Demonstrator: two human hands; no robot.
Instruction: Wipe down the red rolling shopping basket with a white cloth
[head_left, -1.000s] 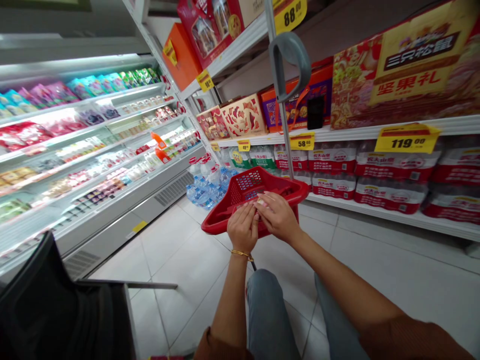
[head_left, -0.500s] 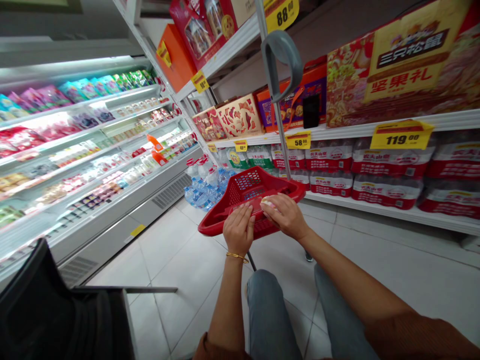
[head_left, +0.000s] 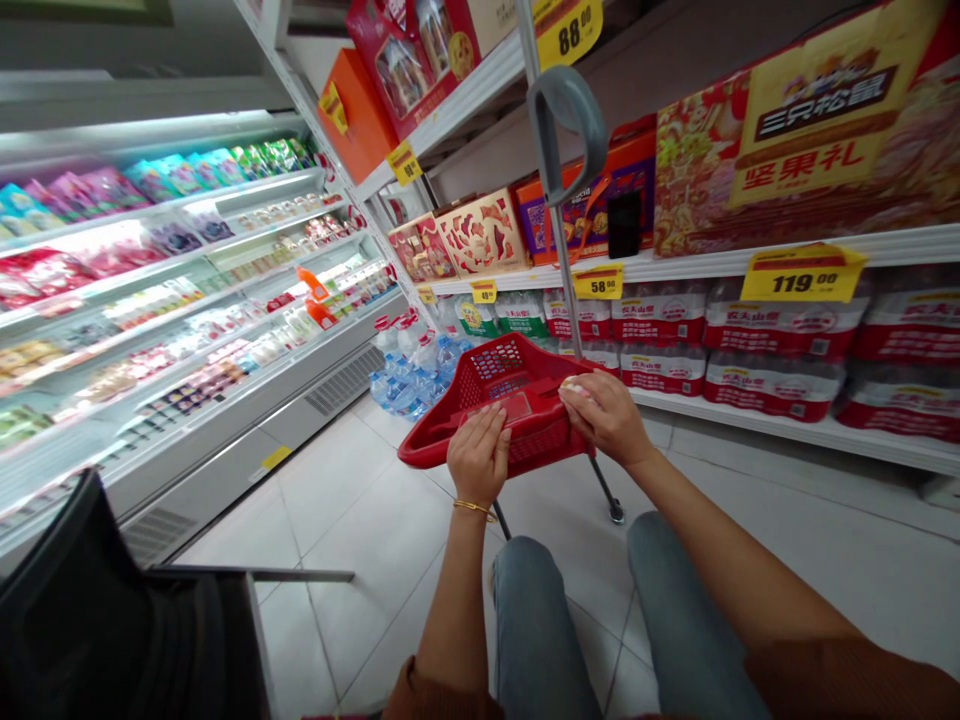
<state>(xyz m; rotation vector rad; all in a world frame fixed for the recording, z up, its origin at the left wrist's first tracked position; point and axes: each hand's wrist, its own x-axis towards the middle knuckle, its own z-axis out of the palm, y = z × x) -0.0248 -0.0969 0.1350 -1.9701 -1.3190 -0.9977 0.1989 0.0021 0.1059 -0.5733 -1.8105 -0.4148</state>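
While a black chair (head_left: 82, 600) hogs the bottom-left corner, the long white refrigerated display case (head_left: 244, 458) behind it is packed with rows of colourful packets. Next come clear plastic bottles with blue labels (head_left: 416, 385) on the floor, then the red perforated plastic basket (head_left: 541, 445), right in front of the knees. There's a flat red piece (head_left: 517, 403) along its near edge; can't tell if that's contents or part of the basket. Left-hand grip (head_left: 478, 452): fingers laid over that near edge, no telling how firmly. Right-hand grip (head_left: 604, 415): pinched around a small pale item (head_left: 574, 386) by the basket's right end. White shelving (head_left: 697, 263) runs along the right, gift boxes above wrapped bottle packs. Open white tiled floor (head_left: 352, 520) lies left of the knees, plus more out to the right before the bottom shelf edge.
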